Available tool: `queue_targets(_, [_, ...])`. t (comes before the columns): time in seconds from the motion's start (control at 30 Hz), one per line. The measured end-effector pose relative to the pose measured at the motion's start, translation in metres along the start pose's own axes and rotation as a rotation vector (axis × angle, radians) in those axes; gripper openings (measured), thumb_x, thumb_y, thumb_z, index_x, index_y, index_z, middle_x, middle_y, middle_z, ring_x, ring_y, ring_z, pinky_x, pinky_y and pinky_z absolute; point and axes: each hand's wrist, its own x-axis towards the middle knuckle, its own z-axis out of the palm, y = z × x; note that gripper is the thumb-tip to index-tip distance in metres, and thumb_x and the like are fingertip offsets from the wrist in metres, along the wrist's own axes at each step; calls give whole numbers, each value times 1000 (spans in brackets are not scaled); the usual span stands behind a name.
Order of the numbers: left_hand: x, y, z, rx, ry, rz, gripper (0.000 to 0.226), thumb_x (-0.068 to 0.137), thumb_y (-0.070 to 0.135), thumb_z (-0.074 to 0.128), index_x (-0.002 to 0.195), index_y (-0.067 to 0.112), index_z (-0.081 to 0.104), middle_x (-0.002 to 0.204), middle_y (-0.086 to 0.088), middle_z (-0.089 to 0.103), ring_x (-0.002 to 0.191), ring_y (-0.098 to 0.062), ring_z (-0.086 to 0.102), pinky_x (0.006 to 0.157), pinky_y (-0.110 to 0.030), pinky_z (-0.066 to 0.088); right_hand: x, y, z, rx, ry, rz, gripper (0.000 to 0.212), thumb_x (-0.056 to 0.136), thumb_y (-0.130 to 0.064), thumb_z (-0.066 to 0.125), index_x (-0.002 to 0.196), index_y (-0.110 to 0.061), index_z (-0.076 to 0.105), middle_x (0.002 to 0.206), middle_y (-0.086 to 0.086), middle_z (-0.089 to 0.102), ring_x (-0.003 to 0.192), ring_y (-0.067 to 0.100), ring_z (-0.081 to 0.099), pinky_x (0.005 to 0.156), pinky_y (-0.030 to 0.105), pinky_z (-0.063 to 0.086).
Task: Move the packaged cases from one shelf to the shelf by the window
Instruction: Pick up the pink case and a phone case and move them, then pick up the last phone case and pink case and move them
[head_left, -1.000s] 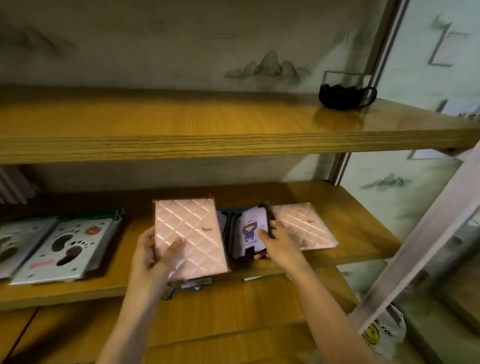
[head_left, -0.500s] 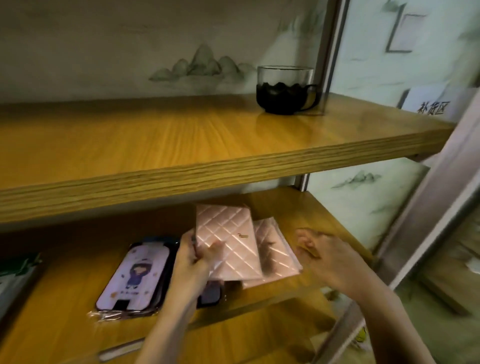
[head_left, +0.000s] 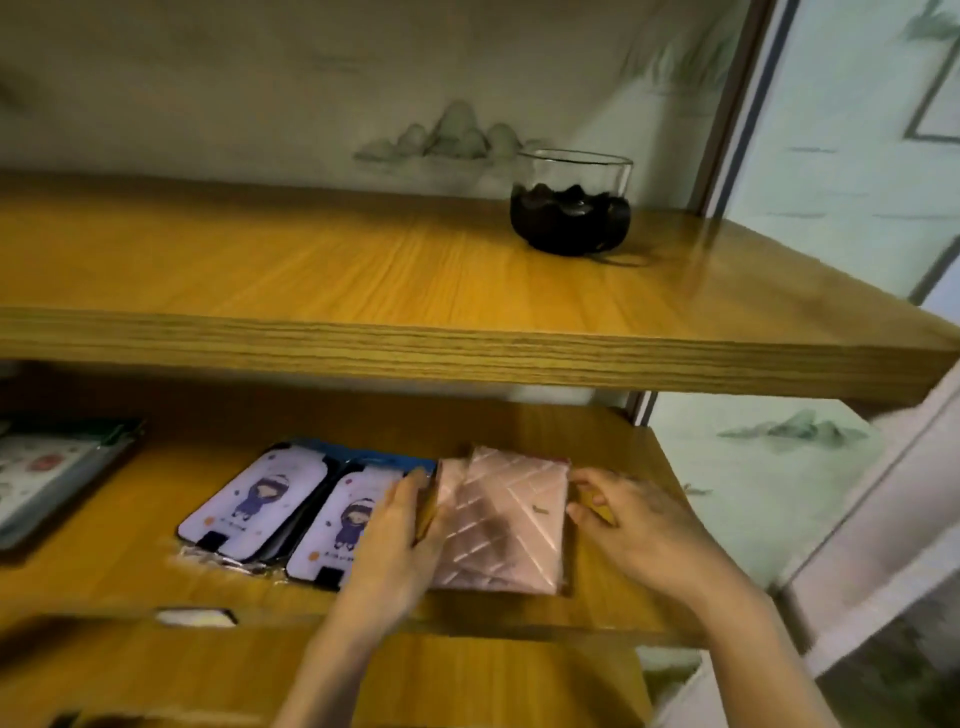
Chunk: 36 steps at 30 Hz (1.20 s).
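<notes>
**A:** How are the hands placed?

**B:** Both forearms reach in from below. The left hand (head_left: 395, 540) lies with its fingers fairly straight, flat against the left edge of the pink quilted packaged cases (head_left: 504, 525). The right hand (head_left: 639, 525) has bent fingers whose tips touch the right edge. It's blurred, so I can't tell whether that hand grips or only touches.

**A:** So the cases sit between the hands?

**B:** Yes. There are two of them, overlapping, the upper one slightly askew. They lie flat at the right end of the middle wooden shelf board (head_left: 104, 566).

**A:** What else is on that board?

**B:** At its middle are two purple cartoon-printed phone cases (head_left: 260, 499) in clear wrap, side by side, just beside the left hand. At its left end are white flat packs with green edging (head_left: 47, 478).

**A:** And above the board?

**B:** The upper wooden shelf board (head_left: 363, 280), with a clear glass cup (head_left: 571, 208) of something dark standing toward its right end.
</notes>
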Motion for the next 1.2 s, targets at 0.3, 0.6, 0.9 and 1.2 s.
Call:
queue_targets(0.3, [-72, -20, -50, 478, 382, -62, 41, 91, 36, 47, 127, 17, 48, 128, 1, 55, 119, -18, 46, 94, -31, 42, 8, -51, 25, -41, -143, -412, 39, 95, -36, 40, 133, -32, 39, 138, -10, 47, 120, 13, 48, 98, 33, 43])
queue_targets(0.6, [-164, -60, -119, 643, 576, -315, 35, 89, 31, 53, 119, 14, 57, 120, -5, 63, 111, -24, 57, 89, -36, 47, -12, -159, 72, -20, -332, -791, 41, 95, -39, 41, 135, -31, 39, 135, -8, 49, 119, 12, 47, 95, 30, 42])
queue_targets(0.9, [-235, -118, -205, 629, 672, -411, 33, 91, 29, 48, 121, 15, 55, 117, -1, 64, 111, -20, 55, 87, -31, 46, -44, -283, 128, 6, -392, -955, 43, 95, -36, 43, 137, -34, 35, 139, -11, 44, 126, 10, 42, 100, 31, 42])
queue_targets(1.2, [-301, -206, -331, 652, 663, -466, 36, 92, 34, 44, 125, 21, 49, 121, 6, 60, 114, -10, 51, 91, -21, 42, -79, -432, 205, 50, -337, -964, 42, 93, -38, 43, 135, -36, 36, 134, -14, 47, 123, 7, 45, 99, 28, 42])
